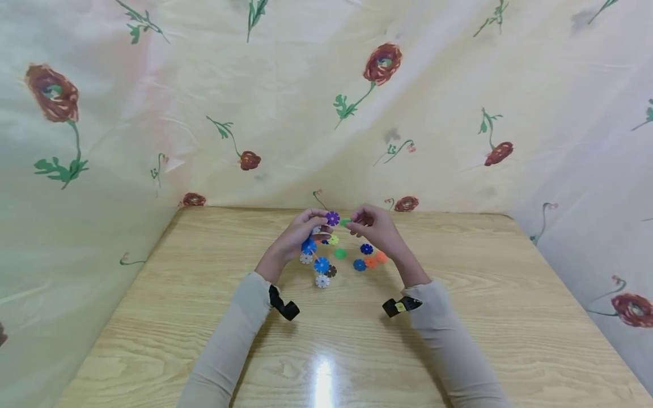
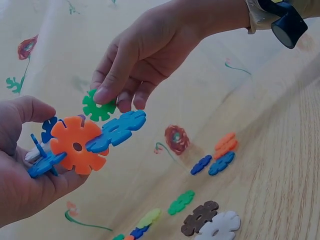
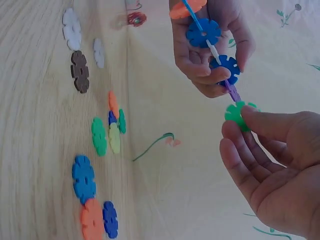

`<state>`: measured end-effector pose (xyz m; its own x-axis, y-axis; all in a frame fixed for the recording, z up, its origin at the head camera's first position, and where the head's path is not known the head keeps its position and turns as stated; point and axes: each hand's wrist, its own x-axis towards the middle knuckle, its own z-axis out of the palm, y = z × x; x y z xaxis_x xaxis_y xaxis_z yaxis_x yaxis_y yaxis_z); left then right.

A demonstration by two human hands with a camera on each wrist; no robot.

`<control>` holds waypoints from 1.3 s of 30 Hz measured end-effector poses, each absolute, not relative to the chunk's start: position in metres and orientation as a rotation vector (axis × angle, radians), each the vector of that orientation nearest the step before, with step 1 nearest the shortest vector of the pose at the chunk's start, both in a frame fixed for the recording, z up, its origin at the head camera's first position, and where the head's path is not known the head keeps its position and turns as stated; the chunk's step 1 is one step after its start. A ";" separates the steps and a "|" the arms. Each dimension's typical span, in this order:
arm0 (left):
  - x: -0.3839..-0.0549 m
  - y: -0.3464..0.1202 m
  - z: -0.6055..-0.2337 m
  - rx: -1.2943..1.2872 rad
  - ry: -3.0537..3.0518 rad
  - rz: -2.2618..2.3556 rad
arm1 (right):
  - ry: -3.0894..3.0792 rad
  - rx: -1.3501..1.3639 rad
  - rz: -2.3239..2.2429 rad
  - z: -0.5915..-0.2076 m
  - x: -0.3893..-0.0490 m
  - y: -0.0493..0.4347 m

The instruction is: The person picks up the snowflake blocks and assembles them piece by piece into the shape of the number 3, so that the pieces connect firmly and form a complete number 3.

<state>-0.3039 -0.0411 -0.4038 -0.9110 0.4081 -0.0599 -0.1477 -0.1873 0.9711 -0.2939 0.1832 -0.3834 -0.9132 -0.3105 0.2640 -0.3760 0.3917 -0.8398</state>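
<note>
My left hand (image 1: 296, 233) holds a chain of notched plastic snowflake discs, slotted edge to edge. In the left wrist view an orange disc (image 2: 65, 137) and a light blue disc (image 2: 122, 131) stick out from that palm. Toward the other end, a dark blue disc (image 3: 227, 69) lies by the left fingertips, followed by a purple disc (image 1: 333, 218). Between thumb and fingers, my right hand (image 1: 378, 228) pinches a green disc (image 3: 233, 116). Its edge is right at the purple disc's rim, above the table.
Loose discs lie on the wooden table (image 1: 326, 328): a white disc (image 3: 71, 29), a brown disc (image 3: 79, 72), a green disc (image 3: 98, 136) and a yellow disc (image 3: 115, 138) among them. Further right are a blue disc (image 1: 359, 264) and orange discs (image 1: 371, 261). Flowered cloth (image 1: 306, 113) hangs behind.
</note>
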 end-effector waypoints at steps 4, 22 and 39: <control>-0.305 -0.039 -0.405 0.296 1.693 2.183 | -2.505 0.584 1.616 -0.386 -0.293 0.182; -0.305 -0.037 -0.405 0.298 1.691 2.183 | -2.434 0.556 1.605 -0.388 -0.294 0.175; -0.308 -0.031 -0.411 0.271 1.606 2.206 | -2.419 0.581 1.539 -0.367 -0.274 0.163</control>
